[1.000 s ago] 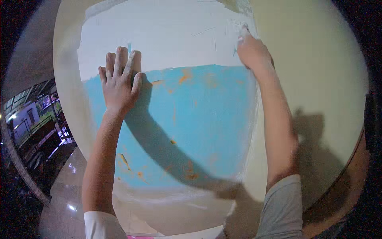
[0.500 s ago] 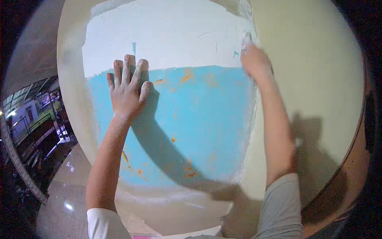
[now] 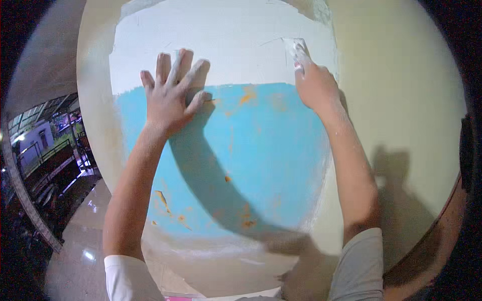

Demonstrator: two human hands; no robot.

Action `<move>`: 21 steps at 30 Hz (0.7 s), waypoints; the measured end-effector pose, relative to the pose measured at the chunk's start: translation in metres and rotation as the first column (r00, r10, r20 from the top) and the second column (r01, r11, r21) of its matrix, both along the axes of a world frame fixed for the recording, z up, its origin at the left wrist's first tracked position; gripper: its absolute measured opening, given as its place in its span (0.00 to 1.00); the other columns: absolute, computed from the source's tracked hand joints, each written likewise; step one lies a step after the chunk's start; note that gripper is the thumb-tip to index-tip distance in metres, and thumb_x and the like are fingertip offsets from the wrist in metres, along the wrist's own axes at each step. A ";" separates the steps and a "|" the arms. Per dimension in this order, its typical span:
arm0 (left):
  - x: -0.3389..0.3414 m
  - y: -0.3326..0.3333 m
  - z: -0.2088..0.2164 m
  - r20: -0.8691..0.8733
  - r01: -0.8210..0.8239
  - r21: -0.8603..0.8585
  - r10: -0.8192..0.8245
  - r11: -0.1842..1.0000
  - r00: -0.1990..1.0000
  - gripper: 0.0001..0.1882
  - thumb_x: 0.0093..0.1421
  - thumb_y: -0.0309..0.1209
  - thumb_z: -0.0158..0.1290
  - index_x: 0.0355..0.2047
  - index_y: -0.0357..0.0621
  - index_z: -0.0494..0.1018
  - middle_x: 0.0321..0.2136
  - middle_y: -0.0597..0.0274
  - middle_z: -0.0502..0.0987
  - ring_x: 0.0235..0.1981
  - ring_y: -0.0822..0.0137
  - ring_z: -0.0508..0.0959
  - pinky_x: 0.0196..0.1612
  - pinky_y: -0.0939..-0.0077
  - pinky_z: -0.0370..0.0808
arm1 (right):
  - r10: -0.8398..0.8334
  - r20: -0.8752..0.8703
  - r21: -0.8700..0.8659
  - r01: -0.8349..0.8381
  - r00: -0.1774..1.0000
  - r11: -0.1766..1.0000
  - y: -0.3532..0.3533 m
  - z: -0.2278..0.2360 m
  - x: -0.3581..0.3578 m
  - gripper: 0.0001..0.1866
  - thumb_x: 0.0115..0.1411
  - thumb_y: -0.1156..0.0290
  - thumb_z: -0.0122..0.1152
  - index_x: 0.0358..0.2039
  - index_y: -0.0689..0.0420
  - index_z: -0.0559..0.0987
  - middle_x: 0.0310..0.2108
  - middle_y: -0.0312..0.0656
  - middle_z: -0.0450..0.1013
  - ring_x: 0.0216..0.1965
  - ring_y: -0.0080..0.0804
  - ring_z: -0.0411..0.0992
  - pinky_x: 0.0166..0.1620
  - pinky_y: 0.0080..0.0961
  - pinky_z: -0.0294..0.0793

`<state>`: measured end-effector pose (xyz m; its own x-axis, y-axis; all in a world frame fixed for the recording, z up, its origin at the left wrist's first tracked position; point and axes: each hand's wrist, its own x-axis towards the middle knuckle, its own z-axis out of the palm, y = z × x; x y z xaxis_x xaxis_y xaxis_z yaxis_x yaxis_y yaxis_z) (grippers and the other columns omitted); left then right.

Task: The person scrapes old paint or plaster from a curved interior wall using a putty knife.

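Observation:
Fingers spread, my left hand lies against the wall where the white coat meets the blue patch; white residue covers its fingers. My right hand is closed around a small putty knife smeared with white filler. Its blade appears to touch the white coat, near the upper right of the coated area; most of the handle is hidden in my grip. Thin dark scratches show in the white layer close to the blade. Orange-brown chips and stains mark the blue paint.
Cream wall surrounds the patch and carries my shadow on the right. Shiny floor tiles lie at lower left, before a railing and an outdoor area. A dark edge curves along the far right.
My right hand has moved left with the putty knife, away from the coat's right border. My left hand has shifted up and slightly right. The blue-green marks in the white are no longer visible.

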<state>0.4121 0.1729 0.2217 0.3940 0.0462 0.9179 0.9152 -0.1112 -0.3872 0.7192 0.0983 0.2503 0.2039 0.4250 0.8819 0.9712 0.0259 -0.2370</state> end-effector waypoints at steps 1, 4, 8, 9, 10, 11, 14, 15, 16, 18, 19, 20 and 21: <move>-0.004 0.006 0.012 -0.014 0.051 0.060 -0.050 0.997 0.999 0.34 0.62 0.58 0.47 0.68 0.74 0.58 0.73 0.65 0.49 0.73 0.43 0.46 0.63 0.20 0.41 | -0.018 0.053 -0.060 0.021 0.998 0.998 -0.001 0.015 -0.007 0.26 0.69 0.58 0.42 0.65 0.50 0.65 0.43 0.61 0.77 0.45 0.60 0.76 0.51 0.53 0.74; 0.000 0.008 0.035 0.078 -0.045 0.123 0.035 0.991 0.996 0.32 0.65 0.57 0.44 0.68 0.74 0.58 0.73 0.65 0.50 0.73 0.46 0.48 0.63 0.22 0.43 | -0.034 0.140 -0.022 0.038 0.990 0.999 0.010 0.054 -0.012 0.25 0.67 0.62 0.44 0.63 0.53 0.68 0.43 0.57 0.78 0.45 0.55 0.78 0.50 0.51 0.76; 0.003 0.012 0.035 0.068 -0.005 0.153 -0.006 0.988 0.998 0.32 0.65 0.56 0.43 0.69 0.73 0.58 0.73 0.65 0.50 0.73 0.46 0.49 0.63 0.22 0.44 | 0.065 0.072 -0.085 -0.059 0.995 0.995 0.013 0.109 -0.018 0.23 0.69 0.57 0.38 0.42 0.63 0.77 0.27 0.54 0.78 0.30 0.49 0.78 0.41 0.44 0.76; 0.006 0.012 0.036 0.065 0.006 0.155 -0.016 0.988 0.998 0.32 0.65 0.56 0.43 0.69 0.73 0.58 0.73 0.66 0.50 0.73 0.47 0.49 0.63 0.23 0.44 | -0.013 0.164 -0.083 0.027 0.986 0.996 0.019 0.122 -0.011 0.23 0.69 0.57 0.37 0.42 0.63 0.77 0.23 0.51 0.77 0.24 0.46 0.77 0.39 0.44 0.75; 0.003 0.010 0.035 0.068 0.004 0.154 -0.014 0.988 0.998 0.32 0.65 0.56 0.43 0.69 0.73 0.58 0.73 0.66 0.50 0.73 0.47 0.49 0.64 0.23 0.44 | -0.004 0.168 -0.088 0.019 0.986 0.996 0.005 0.122 -0.025 0.23 0.69 0.57 0.37 0.42 0.63 0.77 0.23 0.51 0.77 0.24 0.46 0.77 0.39 0.44 0.75; 0.000 0.011 0.037 0.064 -0.007 0.166 -0.004 0.986 0.998 0.32 0.65 0.56 0.43 0.69 0.73 0.58 0.73 0.66 0.51 0.72 0.47 0.50 0.64 0.24 0.44 | -0.015 0.083 -0.164 0.029 0.996 0.986 -0.012 0.125 -0.037 0.20 0.69 0.62 0.42 0.45 0.64 0.78 0.32 0.53 0.78 0.33 0.44 0.79 0.42 0.41 0.78; 0.000 0.011 0.035 0.059 0.024 0.162 -0.034 0.986 0.998 0.32 0.65 0.56 0.43 0.69 0.73 0.58 0.73 0.65 0.51 0.72 0.47 0.50 0.65 0.25 0.44 | -0.055 -0.046 -0.176 0.046 0.997 0.983 -0.006 0.114 -0.037 0.19 0.68 0.64 0.48 0.47 0.63 0.80 0.42 0.51 0.81 0.44 0.44 0.81 0.49 0.39 0.78; 0.001 0.009 0.036 0.056 0.010 0.172 -0.020 0.985 0.998 0.31 0.65 0.55 0.44 0.69 0.73 0.58 0.73 0.65 0.51 0.72 0.47 0.50 0.66 0.25 0.43 | 0.014 0.022 -0.059 -0.012 1.000 0.998 0.012 0.110 -0.020 0.20 0.69 0.61 0.43 0.44 0.63 0.78 0.32 0.51 0.79 0.34 0.45 0.78 0.44 0.41 0.77; 0.003 0.009 0.036 0.056 0.018 0.170 -0.028 0.985 0.998 0.31 0.65 0.55 0.44 0.69 0.73 0.58 0.73 0.65 0.51 0.72 0.47 0.50 0.66 0.25 0.43 | 0.065 0.097 0.050 -0.070 0.993 0.996 0.013 0.106 -0.017 0.23 0.69 0.58 0.38 0.41 0.64 0.77 0.23 0.51 0.77 0.24 0.46 0.76 0.39 0.43 0.75; 0.004 0.011 0.035 0.053 0.033 0.163 -0.042 0.986 0.998 0.31 0.65 0.54 0.44 0.69 0.73 0.58 0.73 0.65 0.51 0.72 0.47 0.50 0.66 0.26 0.43 | -0.024 0.194 0.008 0.023 0.981 1.000 0.011 0.082 -0.011 0.22 0.69 0.58 0.39 0.50 0.61 0.75 0.29 0.55 0.78 0.30 0.50 0.78 0.42 0.47 0.75; 0.004 0.013 0.034 0.061 0.014 0.169 -0.025 0.985 0.998 0.31 0.66 0.53 0.44 0.69 0.74 0.58 0.73 0.65 0.51 0.72 0.48 0.50 0.67 0.28 0.44 | -0.006 0.180 0.023 0.002 0.984 1.000 0.013 0.066 -0.010 0.21 0.68 0.61 0.41 0.52 0.60 0.75 0.36 0.56 0.78 0.38 0.52 0.78 0.48 0.49 0.75; 0.004 0.014 0.033 0.058 0.022 0.164 -0.032 0.986 0.998 0.31 0.66 0.53 0.44 0.69 0.74 0.58 0.73 0.65 0.51 0.72 0.48 0.50 0.67 0.28 0.44 | 0.011 0.165 0.038 -0.017 0.986 0.999 0.013 0.049 -0.008 0.21 0.67 0.63 0.44 0.53 0.60 0.75 0.43 0.57 0.78 0.46 0.53 0.78 0.53 0.52 0.75; 0.000 0.015 0.031 0.060 0.013 0.165 -0.023 0.986 0.998 0.31 0.66 0.53 0.44 0.69 0.74 0.58 0.73 0.65 0.51 0.72 0.48 0.50 0.67 0.28 0.44 | 0.024 0.142 -0.004 -0.024 0.990 1.000 0.015 0.027 -0.010 0.22 0.68 0.62 0.43 0.57 0.57 0.72 0.44 0.58 0.78 0.46 0.55 0.77 0.53 0.52 0.75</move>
<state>0.4116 0.1879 0.2532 0.3355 -0.1138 0.9351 0.9364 -0.0678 -0.3442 0.7090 0.1128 0.2772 0.0658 0.4304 0.9002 0.9941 0.0495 -0.0964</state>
